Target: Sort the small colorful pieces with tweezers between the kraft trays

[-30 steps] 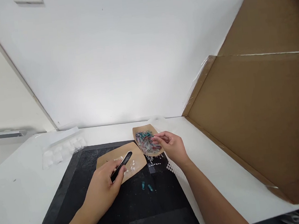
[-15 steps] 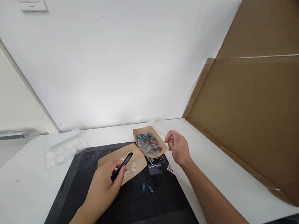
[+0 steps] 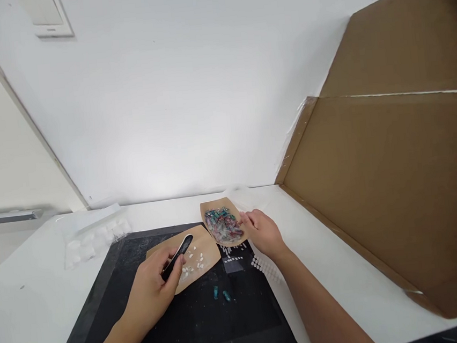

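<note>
White table [image 3: 328, 286]: left fingers [image 3: 177, 268] wrap black tool [image 3: 186, 244]; right fingers [image 3: 251, 219] at brown tray [image 3: 206, 204], grip unclear.

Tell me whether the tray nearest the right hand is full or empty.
Not empty: the tray holds a heap of teal, reddish and clear pieces covering most of its bottom.

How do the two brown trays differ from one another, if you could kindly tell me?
The left tray looks wider than the right tray.
The left tray holds scattered white bits; the right tray holds a dense heap of teal, reddish and clear pieces.
The left hand, gripping a black tool, is over the left tray; the right hand is at the right tray's edge.
Both are brown and hold small pieces.
</note>
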### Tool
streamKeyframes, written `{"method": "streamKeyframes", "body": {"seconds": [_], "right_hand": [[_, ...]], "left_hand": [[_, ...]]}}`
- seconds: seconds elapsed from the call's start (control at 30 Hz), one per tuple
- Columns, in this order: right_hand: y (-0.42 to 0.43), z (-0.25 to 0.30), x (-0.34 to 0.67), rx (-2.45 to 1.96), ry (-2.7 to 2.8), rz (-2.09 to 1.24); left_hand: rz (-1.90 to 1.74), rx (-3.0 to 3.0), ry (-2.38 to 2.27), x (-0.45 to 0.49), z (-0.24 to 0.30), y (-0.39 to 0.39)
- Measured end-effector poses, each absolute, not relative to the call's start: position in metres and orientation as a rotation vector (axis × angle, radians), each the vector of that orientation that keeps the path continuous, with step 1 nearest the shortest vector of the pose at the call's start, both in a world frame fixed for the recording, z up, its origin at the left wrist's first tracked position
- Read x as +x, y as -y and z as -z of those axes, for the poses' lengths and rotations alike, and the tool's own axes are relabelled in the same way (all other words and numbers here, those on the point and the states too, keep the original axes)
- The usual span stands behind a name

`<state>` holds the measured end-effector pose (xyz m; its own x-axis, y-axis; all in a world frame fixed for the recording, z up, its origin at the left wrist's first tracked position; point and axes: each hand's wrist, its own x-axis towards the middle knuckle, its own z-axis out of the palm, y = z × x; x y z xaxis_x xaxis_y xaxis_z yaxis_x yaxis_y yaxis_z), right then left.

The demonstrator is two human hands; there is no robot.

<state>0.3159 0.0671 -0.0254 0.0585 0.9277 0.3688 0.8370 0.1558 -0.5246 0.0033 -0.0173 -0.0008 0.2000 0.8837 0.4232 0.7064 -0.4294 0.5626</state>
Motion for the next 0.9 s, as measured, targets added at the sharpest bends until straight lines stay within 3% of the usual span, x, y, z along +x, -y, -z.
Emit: {"method": "streamKeyframes", "body": {"seconds": [0.4, 0.9], "right_hand": [[-0.066, 0.033, 0.304, -1.798, 1.954, 0.009], [-0.066, 0.034, 0.301, -1.683, 1.837, -0.111]], "left_hand": [[-1.045, 2.323, -1.500, 0.001, 0.005, 0.018], [-1.011, 2.295, -1.491, 0.000, 0.007, 0.018]]}}
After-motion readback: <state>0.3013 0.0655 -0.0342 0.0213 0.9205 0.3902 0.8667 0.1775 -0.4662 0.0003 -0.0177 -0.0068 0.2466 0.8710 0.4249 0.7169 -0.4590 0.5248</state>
